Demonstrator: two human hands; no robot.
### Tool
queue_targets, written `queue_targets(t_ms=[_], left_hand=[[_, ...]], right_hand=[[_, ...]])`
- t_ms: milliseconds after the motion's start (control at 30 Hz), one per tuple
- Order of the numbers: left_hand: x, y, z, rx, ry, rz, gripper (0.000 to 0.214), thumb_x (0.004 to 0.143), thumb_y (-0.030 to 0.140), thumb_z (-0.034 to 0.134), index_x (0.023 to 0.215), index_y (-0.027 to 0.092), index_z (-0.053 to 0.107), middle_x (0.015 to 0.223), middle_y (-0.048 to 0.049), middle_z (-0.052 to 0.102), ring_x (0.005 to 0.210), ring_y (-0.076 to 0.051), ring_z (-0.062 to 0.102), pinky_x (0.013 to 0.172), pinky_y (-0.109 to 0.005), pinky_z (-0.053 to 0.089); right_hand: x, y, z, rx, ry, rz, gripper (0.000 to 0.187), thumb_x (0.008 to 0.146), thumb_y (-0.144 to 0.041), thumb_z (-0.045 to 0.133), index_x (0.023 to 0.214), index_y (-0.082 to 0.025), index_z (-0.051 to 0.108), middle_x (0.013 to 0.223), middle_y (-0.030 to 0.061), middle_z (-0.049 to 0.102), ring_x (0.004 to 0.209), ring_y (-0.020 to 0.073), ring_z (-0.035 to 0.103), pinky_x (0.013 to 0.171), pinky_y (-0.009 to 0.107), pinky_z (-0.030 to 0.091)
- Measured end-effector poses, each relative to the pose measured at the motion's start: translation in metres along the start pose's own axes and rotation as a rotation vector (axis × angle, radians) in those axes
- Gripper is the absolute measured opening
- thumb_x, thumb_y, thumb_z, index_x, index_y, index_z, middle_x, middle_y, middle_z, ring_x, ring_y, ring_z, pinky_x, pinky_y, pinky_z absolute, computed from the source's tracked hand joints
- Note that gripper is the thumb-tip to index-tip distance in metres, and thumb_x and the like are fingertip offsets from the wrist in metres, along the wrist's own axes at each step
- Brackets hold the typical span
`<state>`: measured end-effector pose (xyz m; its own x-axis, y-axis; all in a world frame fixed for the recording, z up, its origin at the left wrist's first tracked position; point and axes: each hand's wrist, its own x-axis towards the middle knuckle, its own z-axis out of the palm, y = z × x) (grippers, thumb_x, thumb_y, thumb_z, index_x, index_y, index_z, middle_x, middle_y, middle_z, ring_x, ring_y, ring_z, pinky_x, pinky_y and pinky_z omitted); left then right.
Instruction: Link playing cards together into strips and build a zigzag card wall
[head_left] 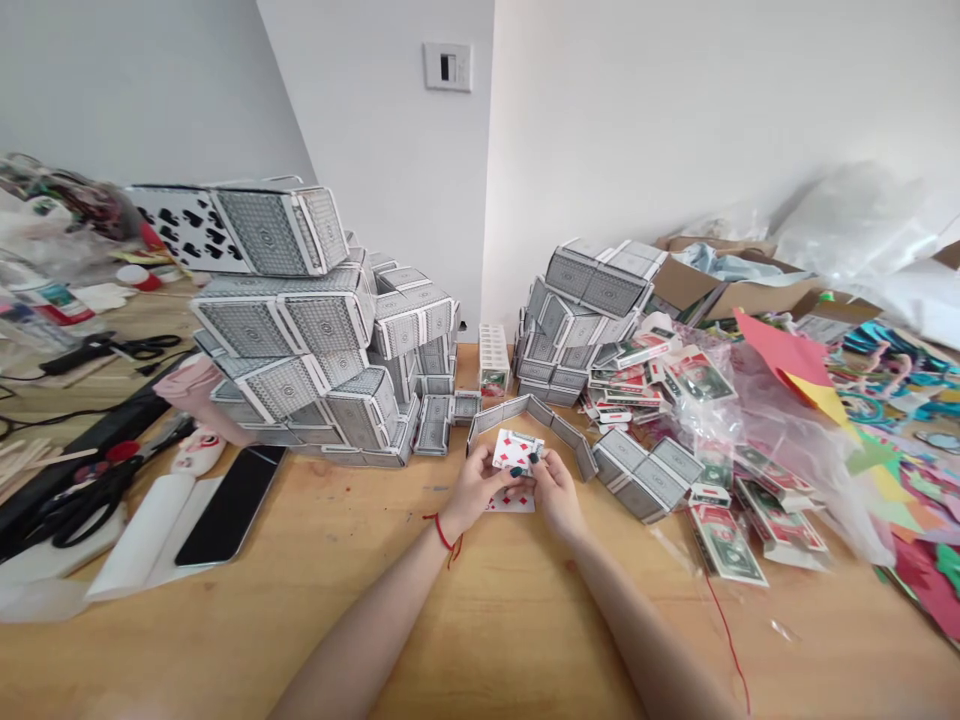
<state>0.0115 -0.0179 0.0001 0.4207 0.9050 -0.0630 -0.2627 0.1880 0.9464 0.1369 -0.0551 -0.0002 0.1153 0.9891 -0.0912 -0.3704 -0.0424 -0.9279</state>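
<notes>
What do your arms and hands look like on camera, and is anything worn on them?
Both arms are bare, with no sleeves or gloves. The left hand has a red string bracelet at its wrist, with loose ends hanging. The right hand shows no band. Some fingernails look painted dark.

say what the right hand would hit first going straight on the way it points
The red-diamond playing card that the right hand touches; just past it, probably the low zigzag row of cards, though depth is hard to judge here.
</notes>
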Motion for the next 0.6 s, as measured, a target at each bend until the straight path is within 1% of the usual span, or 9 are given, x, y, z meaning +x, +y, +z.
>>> queue_targets(t_ms=[67, 133, 233, 333, 367, 433, 500, 533, 600], left_hand=[[0.002, -0.003, 0.001, 0.044, 0.027, 0.006, 0.028, 0.066, 0.035, 0.065, 0.081, 0.014, 0.053, 0.076, -0.0033, 0.061, 0.064, -0.013, 0.056, 0.055, -0.022, 0.043], [0.004, -0.006, 0.0, 0.075, 0.086, 0.037, 0.025, 0.068, 0.037, 0.062, 0.076, 0.014, 0.053, 0.07, -0.0019, 0.06, 0.06, -0.012, 0.054, 0.053, -0.022, 0.042], [0.007, -0.006, -0.004, 0.096, 0.186, 0.109, 0.023, 0.069, 0.036, 0.06, 0.071, 0.015, 0.053, 0.066, -0.0004, 0.058, 0.059, -0.012, 0.053, 0.054, -0.022, 0.04], [0.009, -0.007, -0.009, 0.157, 0.244, 0.171, 0.021, 0.07, 0.033, 0.059, 0.063, 0.015, 0.05, 0.056, 0.0032, 0.05, 0.052, -0.009, 0.045, 0.05, -0.02, 0.035], [0.009, -0.007, -0.01, 0.19, 0.243, 0.18, 0.021, 0.071, 0.032, 0.058, 0.061, 0.015, 0.049, 0.053, 0.0042, 0.046, 0.049, -0.008, 0.041, 0.048, -0.019, 0.033], [0.009, -0.008, -0.013, 0.271, 0.232, 0.193, 0.021, 0.072, 0.03, 0.056, 0.059, 0.016, 0.049, 0.051, 0.0045, 0.043, 0.047, -0.008, 0.038, 0.046, -0.019, 0.03], [0.008, -0.008, -0.013, 0.363, 0.228, 0.219, 0.017, 0.075, 0.029, 0.052, 0.063, 0.016, 0.052, 0.055, 0.0028, 0.047, 0.051, -0.01, 0.041, 0.049, -0.02, 0.031], [0.007, -0.008, -0.012, 0.406, 0.235, 0.238, 0.015, 0.076, 0.028, 0.05, 0.067, 0.017, 0.054, 0.059, 0.0016, 0.05, 0.054, -0.011, 0.043, 0.051, -0.021, 0.033], [0.005, -0.007, -0.01, 0.485, 0.255, 0.283, 0.014, 0.078, 0.026, 0.046, 0.074, 0.018, 0.057, 0.067, -0.0007, 0.056, 0.061, -0.013, 0.048, 0.056, -0.022, 0.035]], right_hand=[[0.001, 0.0, 0.0, 0.005, 0.001, 0.012, 0.035, 0.071, -0.052, 0.055, 0.082, -0.023, 0.039, 0.073, 0.0003, 0.063, 0.056, 0.0173, 0.063, 0.049, 0.03, 0.049], [0.0, 0.0, 0.0, -0.035, -0.043, 0.032, 0.035, 0.072, -0.052, 0.054, 0.086, -0.023, 0.04, 0.073, 0.0007, 0.064, 0.058, 0.0174, 0.063, 0.051, 0.03, 0.05], [0.0, -0.001, -0.001, -0.145, -0.104, 0.038, 0.035, 0.071, -0.05, 0.057, 0.088, -0.02, 0.048, 0.075, 0.0029, 0.064, 0.063, 0.0182, 0.064, 0.055, 0.031, 0.05], [0.001, -0.001, -0.004, -0.26, -0.157, 0.036, 0.032, 0.069, -0.046, 0.061, 0.081, -0.017, 0.054, 0.071, 0.004, 0.064, 0.066, 0.0191, 0.063, 0.058, 0.032, 0.051], [0.001, -0.001, -0.005, -0.288, -0.172, 0.037, 0.031, 0.069, -0.045, 0.061, 0.079, -0.016, 0.055, 0.067, 0.0032, 0.063, 0.063, 0.0182, 0.062, 0.056, 0.03, 0.051], [0.001, -0.002, -0.007, -0.312, -0.183, 0.037, 0.03, 0.07, -0.044, 0.06, 0.082, -0.017, 0.054, 0.06, 0.0001, 0.061, 0.05, 0.0143, 0.058, 0.045, 0.025, 0.047], [0.001, -0.002, -0.006, -0.281, -0.167, 0.042, 0.032, 0.073, -0.046, 0.056, 0.09, -0.019, 0.049, 0.054, -0.0039, 0.057, 0.038, 0.0111, 0.053, 0.035, 0.021, 0.041], [0.001, -0.002, -0.005, -0.245, -0.158, 0.047, 0.034, 0.074, -0.047, 0.054, 0.094, -0.02, 0.045, 0.053, -0.0054, 0.056, 0.035, 0.0107, 0.052, 0.032, 0.02, 0.04], [0.001, -0.002, -0.003, -0.161, -0.149, 0.062, 0.036, 0.075, -0.048, 0.052, 0.098, -0.023, 0.04, 0.056, -0.0067, 0.055, 0.036, 0.0116, 0.054, 0.032, 0.021, 0.043]])
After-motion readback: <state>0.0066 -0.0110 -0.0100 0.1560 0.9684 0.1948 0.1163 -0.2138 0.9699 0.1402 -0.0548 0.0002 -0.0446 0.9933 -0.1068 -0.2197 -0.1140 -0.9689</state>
